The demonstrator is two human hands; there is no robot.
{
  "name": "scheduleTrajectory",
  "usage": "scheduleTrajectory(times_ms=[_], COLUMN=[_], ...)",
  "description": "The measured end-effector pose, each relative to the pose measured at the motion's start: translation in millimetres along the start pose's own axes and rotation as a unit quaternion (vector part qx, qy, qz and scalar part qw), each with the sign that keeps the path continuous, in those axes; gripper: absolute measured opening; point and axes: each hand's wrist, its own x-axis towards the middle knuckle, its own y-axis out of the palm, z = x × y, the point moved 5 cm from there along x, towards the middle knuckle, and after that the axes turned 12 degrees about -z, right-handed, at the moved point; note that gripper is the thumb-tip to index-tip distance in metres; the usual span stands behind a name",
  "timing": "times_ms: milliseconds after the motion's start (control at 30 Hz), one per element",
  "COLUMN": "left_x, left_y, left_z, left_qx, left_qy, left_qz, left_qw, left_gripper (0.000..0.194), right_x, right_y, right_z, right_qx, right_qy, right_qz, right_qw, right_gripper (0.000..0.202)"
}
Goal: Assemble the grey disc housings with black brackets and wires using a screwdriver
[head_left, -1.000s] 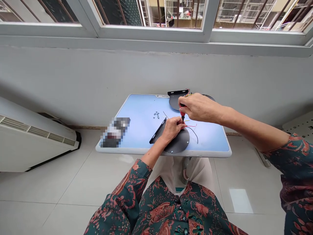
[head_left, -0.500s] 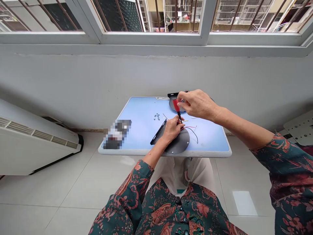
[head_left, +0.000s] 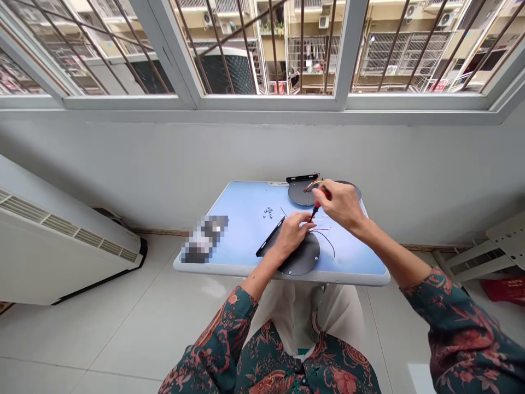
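Note:
A red-handled screwdriver (head_left: 316, 208) is gripped in my right hand (head_left: 342, 203), its dark shaft slanting down to the left. The tip meets the fingertips of my left hand (head_left: 292, 235), over the far edge of a dark round plate (head_left: 303, 257) with a raised slotted bracket on its left side. My left fingers are pinched together there; whether they hold a small part is hidden. Red and black wires (head_left: 327, 239) trail from beside those fingers to the right. Small screws (head_left: 268, 212) lie scattered on the blue tabletop (head_left: 241, 230), left of my hands.
Another dark round plate (head_left: 299, 194) with a bracket and coloured wires sits at the table's back edge, and a further dark disc (head_left: 353, 189) is partly behind my right hand. A pixelated patch (head_left: 204, 241) covers items at the left. The wall (head_left: 184, 158) and barred window stand beyond.
The view has tilted up, showing more of the window. My right hand has swung the screwdriver's handle to the right, so it leans the other way; my left hand stays at the plate.

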Motion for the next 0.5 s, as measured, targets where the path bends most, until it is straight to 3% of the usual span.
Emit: scheduleTrajectory(times_ms=[67, 133, 233, 300, 367, 500], left_x=[2.5, 0.5, -12.3, -25.6, -37.2, -44.1], left_y=[-21.7, -46.9, -72.5, -77.9, -74.9, -68.4], left_z=[-0.8, 2.5, 11.7, 19.0, 23.0, 24.7], left_qx=[-0.001, 0.053, 0.247, 0.328, 0.353, 0.334], left_qy=[-0.028, -0.071, -0.125, -0.163, -0.184, -0.204], left_qz=[-0.055, -0.084, -0.002, 0.084, 0.152, 0.145], left_qw=[0.998, 0.992, 0.961, 0.927, 0.905, 0.909], left_gripper=[0.015, 0.016, 0.018, 0.024, 0.025, 0.016], right_x=[-8.7, -25.9, -60.9, -82.2, -97.6, -115.7], right_y=[-19.2, -33.3, -25.2, -10.8, 0.0, 10.5], right_z=[-18.6, -50.0, -101.8, -126.5, -141.2, -157.6], right_qx=[0.046, 0.093, 0.211, 0.258, 0.265, 0.272], right_qy=[0.057, 0.158, 0.316, 0.372, 0.383, 0.405], right_qz=[-0.095, -0.184, -0.2, -0.185, -0.188, -0.216], right_qw=[0.993, 0.966, 0.903, 0.873, 0.865, 0.845], right_gripper=[0.025, 0.03, 0.031, 0.03, 0.031, 0.037])
